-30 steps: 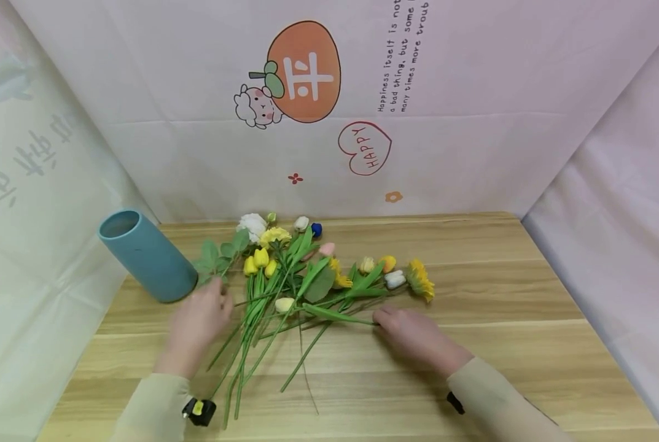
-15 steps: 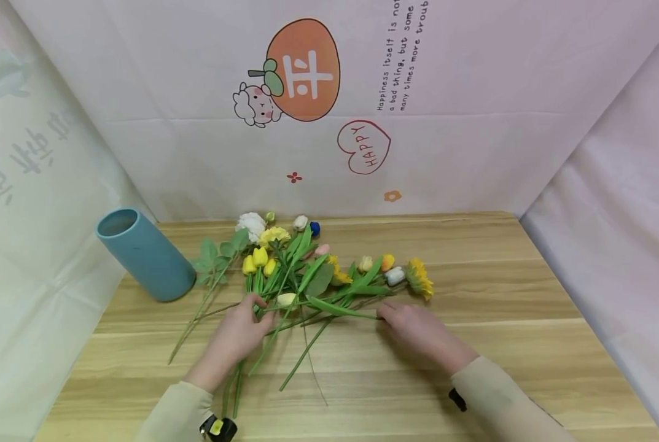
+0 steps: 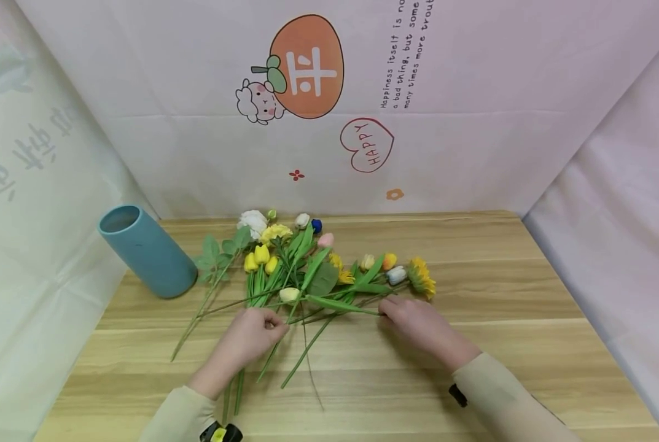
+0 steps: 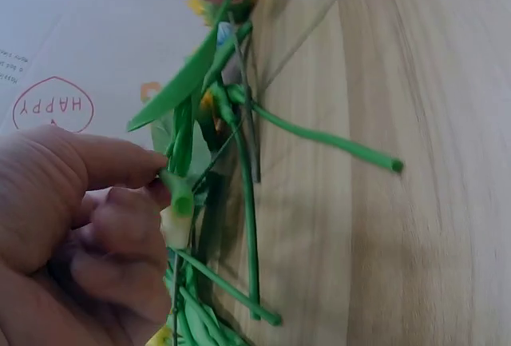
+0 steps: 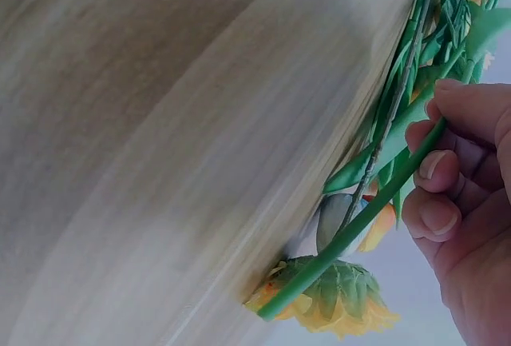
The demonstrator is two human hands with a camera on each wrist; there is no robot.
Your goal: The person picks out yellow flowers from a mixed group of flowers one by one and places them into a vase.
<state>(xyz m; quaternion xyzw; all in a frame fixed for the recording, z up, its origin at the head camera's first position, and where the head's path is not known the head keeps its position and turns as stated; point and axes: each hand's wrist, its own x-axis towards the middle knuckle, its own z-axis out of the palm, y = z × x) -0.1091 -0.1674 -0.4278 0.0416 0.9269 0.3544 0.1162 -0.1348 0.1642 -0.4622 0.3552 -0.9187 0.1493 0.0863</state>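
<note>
Several artificial flowers lie in a crossed pile on the wooden table. My left hand (image 3: 254, 334) is at the pile's near side, and in the left wrist view its thumb and forefinger pinch a green flower stem (image 4: 183, 204) close to the cut end. To the right, my right hand (image 3: 417, 319) pinches the green stem (image 5: 351, 230) of a tulip; a long leaf (image 3: 343, 306) and a pale yellow tulip head (image 3: 289, 296) lie along its line to the left. Beyond the right hand are a sunflower (image 3: 421, 277) and a white-grey tulip (image 3: 397, 275). Yellow tulips (image 3: 261, 254) stand out farther left.
A tall blue vase (image 3: 151, 255) stands at the back left. Beside it lies a white flower (image 3: 253, 223) with a leafy stem (image 3: 210, 252). Behind the table (image 3: 473, 393) hangs a printed white cloth (image 3: 462, 153), with more cloth at both sides.
My left hand has moved right, from beside the leafy stem near the vase to the middle stems, and now pinches one. My right hand stays nearly in place, holding its stem.
</note>
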